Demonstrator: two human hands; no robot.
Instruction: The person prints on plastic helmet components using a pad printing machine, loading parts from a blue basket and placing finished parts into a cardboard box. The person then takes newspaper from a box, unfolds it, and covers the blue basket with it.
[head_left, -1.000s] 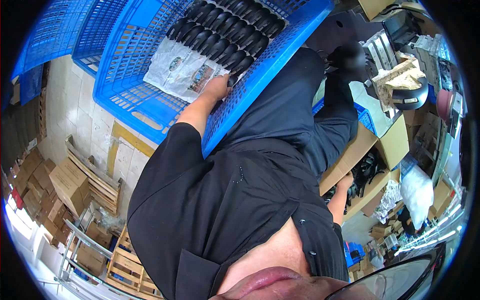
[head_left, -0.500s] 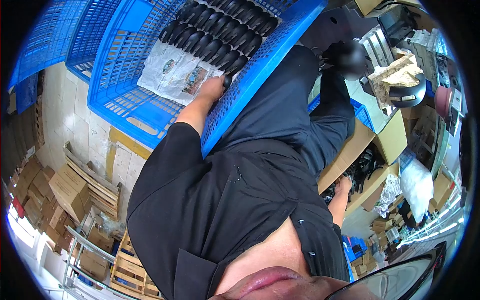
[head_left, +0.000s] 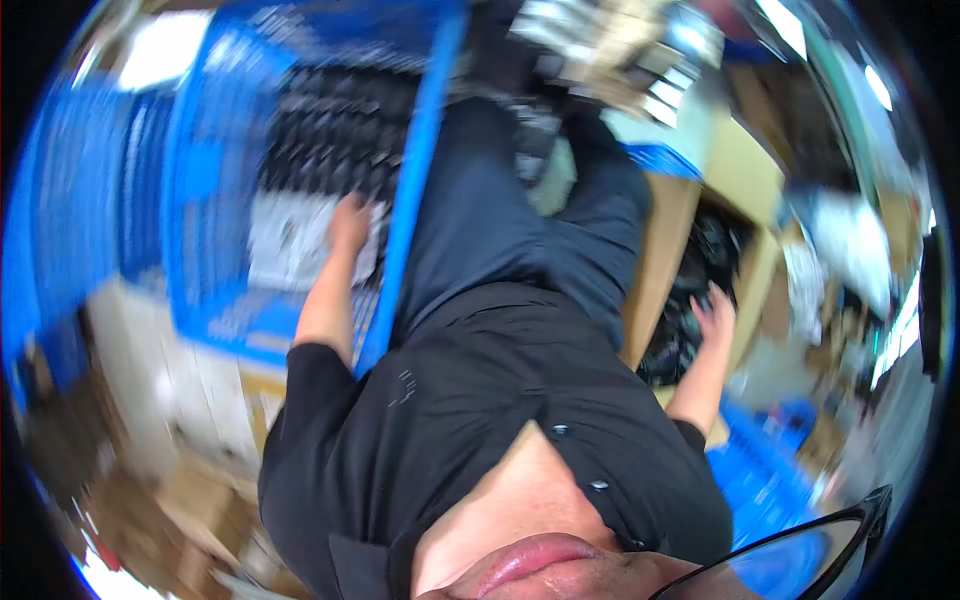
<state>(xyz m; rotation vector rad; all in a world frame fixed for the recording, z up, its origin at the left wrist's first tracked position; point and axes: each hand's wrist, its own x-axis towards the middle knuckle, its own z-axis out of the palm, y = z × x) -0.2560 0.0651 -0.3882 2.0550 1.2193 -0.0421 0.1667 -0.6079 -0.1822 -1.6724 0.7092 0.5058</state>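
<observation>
Inside blue basket (head_left: 410,200): black parts (head_left: 330,130) lying in close rows, likely saving room; your left hand (head_left: 349,224) sitting at rows' edge, blur hiding grip, can't tell. Over carton (head_left: 665,235): your right hand (head_left: 714,317) hovering, fingers spread.

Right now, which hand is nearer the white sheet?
Left: the left hand is at the white sheet in the crate; the right hand is farther off, at the cardboard box.

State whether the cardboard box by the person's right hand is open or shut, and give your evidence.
The cardboard box is open: a flap stands clear of the opening, and dark parts show inside.
</observation>
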